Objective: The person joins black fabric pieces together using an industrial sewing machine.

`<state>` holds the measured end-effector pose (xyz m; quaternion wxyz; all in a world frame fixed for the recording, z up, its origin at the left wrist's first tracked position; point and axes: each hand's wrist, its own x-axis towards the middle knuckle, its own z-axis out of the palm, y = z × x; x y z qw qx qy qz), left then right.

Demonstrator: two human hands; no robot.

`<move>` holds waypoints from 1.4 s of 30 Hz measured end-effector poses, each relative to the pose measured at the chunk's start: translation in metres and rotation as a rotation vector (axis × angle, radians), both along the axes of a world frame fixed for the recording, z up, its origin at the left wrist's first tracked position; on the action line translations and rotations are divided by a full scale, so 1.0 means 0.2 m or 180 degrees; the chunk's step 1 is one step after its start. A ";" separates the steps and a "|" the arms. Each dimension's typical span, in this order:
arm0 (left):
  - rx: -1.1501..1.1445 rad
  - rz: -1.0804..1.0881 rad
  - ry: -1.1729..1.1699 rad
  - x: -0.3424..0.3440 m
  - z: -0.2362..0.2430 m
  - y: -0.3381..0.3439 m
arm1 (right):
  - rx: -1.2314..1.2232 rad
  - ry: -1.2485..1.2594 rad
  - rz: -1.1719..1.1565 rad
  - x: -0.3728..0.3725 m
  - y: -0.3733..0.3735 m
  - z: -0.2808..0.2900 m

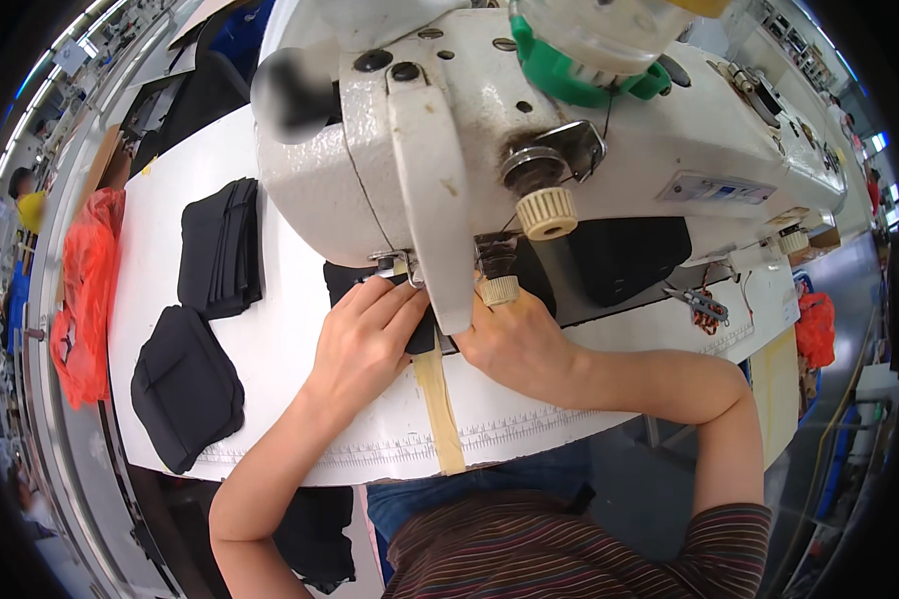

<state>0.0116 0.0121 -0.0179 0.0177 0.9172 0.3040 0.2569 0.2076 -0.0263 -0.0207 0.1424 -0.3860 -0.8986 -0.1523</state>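
Note:
A white sewing machine [310, 190] stands over the work, with a long white lever [435, 190] in front of its needle area. Under its head lies a black fabric piece [423, 337], partly hidden by the machine and my hands. My left hand [368, 334] presses on this piece from the left, its fingers bent and close together, gripping the cloth. On the other side of the lever, my right hand [517, 344] reaches in beside the needle area. Its fingertips are hidden behind the lever and a cream knob [499, 291].
Stacked black fabric pieces [218, 250] and more black pieces [185, 389] lie at the left. Right of the needle area is a black panel [629, 258]. Thread snips [704, 304] rest further right. Yellow tape [437, 409] and a printed ruler cross the front. Red plastic bags [90, 299] hang left.

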 end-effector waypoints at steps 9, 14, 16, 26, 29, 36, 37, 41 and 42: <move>0.0227 -0.0123 0.0063 0.01 -0.02 0.02 | -0.0037 0.0133 0.0043 0.00 0.00 0.02; 0.0326 -0.0133 0.0004 0.02 -0.02 0.02 | 0.0073 0.0192 0.0030 0.00 0.01 0.01; 0.0346 -0.0124 0.0006 0.02 -0.03 0.02 | 0.0111 0.0202 0.0030 0.00 0.01 0.00; 0.0471 -0.0102 -0.0003 0.03 -0.04 0.04 | 0.0284 0.0163 0.0043 -0.01 0.04 -0.03; 0.0518 -0.0060 0.0072 0.03 -0.03 0.03 | 0.0237 0.0116 -0.0030 -0.02 0.04 -0.02; 0.0202 -0.0212 0.0111 -0.01 -0.01 0.03 | 0.0186 0.0140 0.0148 0.03 0.01 0.01; -0.0219 -0.0066 -0.0121 -0.02 -0.01 0.02 | 0.0143 0.0067 0.0307 0.04 0.01 0.01; -0.2037 0.0781 -0.0966 -0.05 0.03 0.02 | -0.0395 0.0546 0.0699 0.08 0.02 0.04; -0.2044 0.0776 -0.0953 -0.05 0.02 0.03 | -0.0401 0.0558 0.0689 0.09 0.02 0.03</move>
